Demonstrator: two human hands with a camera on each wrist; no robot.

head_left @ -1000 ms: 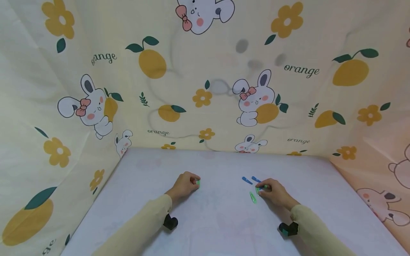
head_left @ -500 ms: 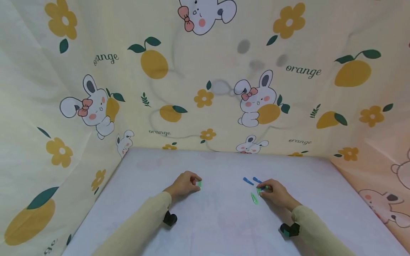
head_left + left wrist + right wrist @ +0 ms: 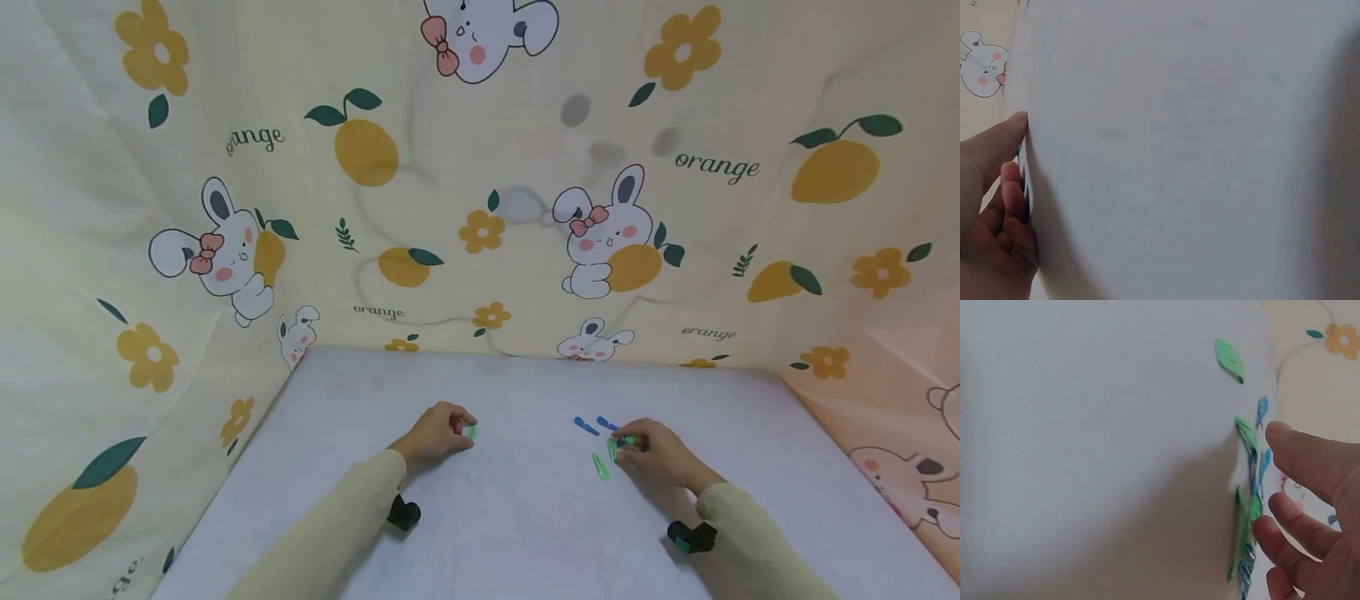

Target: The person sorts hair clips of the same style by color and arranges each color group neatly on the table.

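Observation:
Toward the left of the white table, my left hand [image 3: 438, 431] pinches a green hair clip [image 3: 472, 432] between thumb and fingers. From the left wrist the left hand [image 3: 997, 206] shows at the edge, hiding almost all of that clip. On the right, my right hand [image 3: 663, 450] hovers beside a loose group of hair clips. Its thumb and fingers stand apart in the right wrist view, near a green clip [image 3: 1247, 436] and another green clip [image 3: 1239, 534]. A separate green clip [image 3: 601, 467] lies nearer me. Blue clips [image 3: 587, 426] lie just beyond, some partly covered by the hand.
A pale cloth [image 3: 450, 167] printed with rabbits and oranges rises behind and at both sides of the white tabletop [image 3: 517, 517]. Each wrist carries a small black camera [image 3: 405, 513].
The head view has shifted slightly, so everything sits a little farther right. My right fingers have drawn slightly right from the green clip beside them. My left hand keeps its pinch.

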